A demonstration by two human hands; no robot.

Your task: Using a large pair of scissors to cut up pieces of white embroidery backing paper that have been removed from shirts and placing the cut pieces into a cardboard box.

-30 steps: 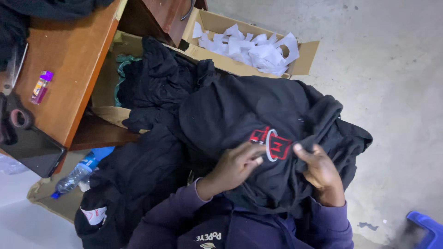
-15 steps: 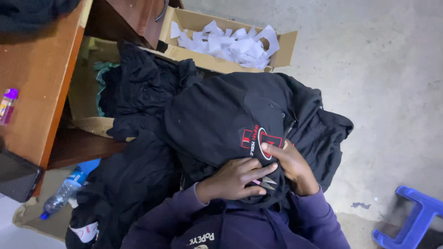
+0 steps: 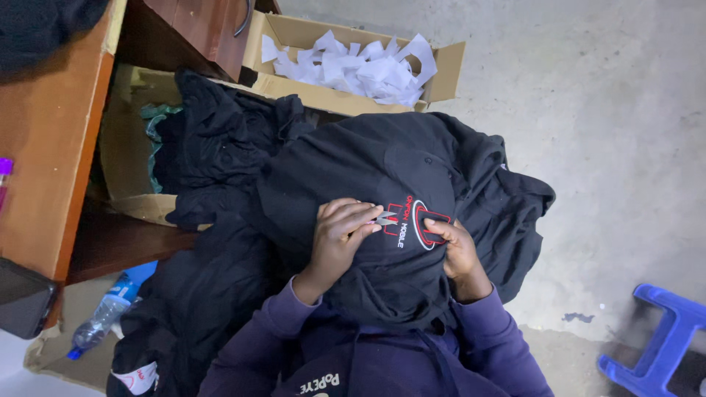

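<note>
- At the bottom of the head view, purple sleeves (image 3: 257, 338) and a dark apron front are seen, belonging to the person at work.
- A black garment (image 3: 368, 176) with a red and white embroidered emblem (image 3: 419, 224) is draped over the lap, the emblem facing up between the two hands.
- The left hand (image 3: 338, 235) is closed around small metal thread snips (image 3: 384, 218); the blades are pointed at the left edge of the emblem and appear to touch the cloth there.
- The right hand (image 3: 456, 246) is laid on the garment just beside the emblem's right edge, fingers curled, with the thumb pressed on the fabric; whether cloth is pinched in it cannot be told.
- More black garments (image 3: 213, 294) are heaped to the left of the lap, reaching down to the floor.
- A plastic water bottle (image 3: 110, 309) with a blue label is lying on flattened cardboard at lower left.
- A blue plastic stool (image 3: 662, 338) is seen at lower right on the grey concrete floor (image 3: 603, 110).
- A wooden surface (image 3: 44, 147) is found along the left edge, with a dark flat object at its near corner.
- Farther off, an open cardboard box (image 3: 294, 33) filled with white paper scraps (image 3: 360, 66) is set on the floor, beyond the garment pile.
</note>
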